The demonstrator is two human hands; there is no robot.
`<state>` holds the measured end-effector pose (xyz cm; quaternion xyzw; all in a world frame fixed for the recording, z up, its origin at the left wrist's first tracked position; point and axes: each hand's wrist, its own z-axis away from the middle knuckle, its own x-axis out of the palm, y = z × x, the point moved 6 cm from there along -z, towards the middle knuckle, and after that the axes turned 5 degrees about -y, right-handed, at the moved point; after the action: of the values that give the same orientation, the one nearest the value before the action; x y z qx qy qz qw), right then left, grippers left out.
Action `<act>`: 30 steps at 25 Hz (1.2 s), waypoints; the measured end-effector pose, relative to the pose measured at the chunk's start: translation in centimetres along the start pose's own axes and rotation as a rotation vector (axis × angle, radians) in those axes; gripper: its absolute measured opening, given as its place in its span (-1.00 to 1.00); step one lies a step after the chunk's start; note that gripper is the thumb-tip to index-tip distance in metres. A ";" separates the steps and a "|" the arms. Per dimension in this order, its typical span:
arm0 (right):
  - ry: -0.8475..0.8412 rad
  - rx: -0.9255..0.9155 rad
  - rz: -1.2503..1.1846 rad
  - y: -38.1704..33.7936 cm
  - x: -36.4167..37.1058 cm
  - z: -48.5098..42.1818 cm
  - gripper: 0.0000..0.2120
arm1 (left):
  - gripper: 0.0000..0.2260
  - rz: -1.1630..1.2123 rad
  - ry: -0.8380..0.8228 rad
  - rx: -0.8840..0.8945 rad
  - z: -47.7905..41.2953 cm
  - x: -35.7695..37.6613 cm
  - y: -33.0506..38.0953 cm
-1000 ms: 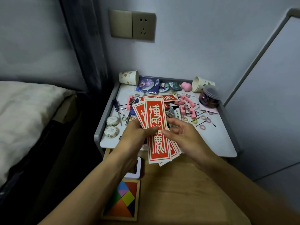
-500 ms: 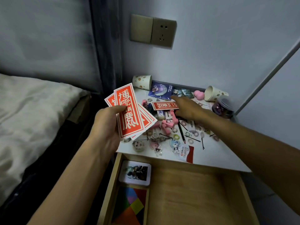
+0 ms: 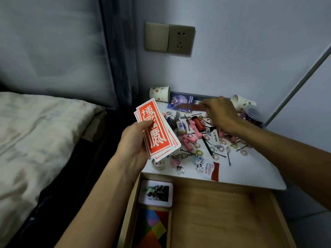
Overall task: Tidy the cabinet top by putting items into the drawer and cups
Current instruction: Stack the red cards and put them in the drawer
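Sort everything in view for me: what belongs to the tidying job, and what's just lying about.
Job: left hand holding red cards; right hand pinching a blurred card; open drawer; left cup, right cup; clutter on the cabinet top: erasers, hair ties, keychains.
Lying about: bed, socket, curtain; puzzle and photo already in the drawer.

The cabinet top (image 3: 254,169) carries tipped paper cups (image 3: 160,93), pink clips (image 3: 188,140), hairpins (image 3: 229,159), keychains (image 3: 198,162) and a pencil (image 3: 207,146).
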<state>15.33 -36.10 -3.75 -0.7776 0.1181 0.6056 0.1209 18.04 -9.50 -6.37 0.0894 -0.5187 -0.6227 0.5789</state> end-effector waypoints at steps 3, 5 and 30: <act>0.173 0.131 -0.520 0.0 -4.0 5.8 -0.76 | -0.79 -0.090 0.001 -0.031 0.1 0.7 -0.9; 0.222 0.155 -0.758 -0.6 -4.9 10.9 -0.76 | -0.79 -0.168 -0.026 -0.079 0.4 1.5 -2.2; 0.044 0.314 -1.427 -2.7 -0.2 17.0 -0.41 | -0.31 -1.470 -0.471 0.898 4.1 9.4 -9.3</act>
<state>0.63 -27.94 -7.43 -0.6507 -0.3298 0.3394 0.5938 6.38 -16.89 -6.90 0.4876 -0.6308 -0.5769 -0.1775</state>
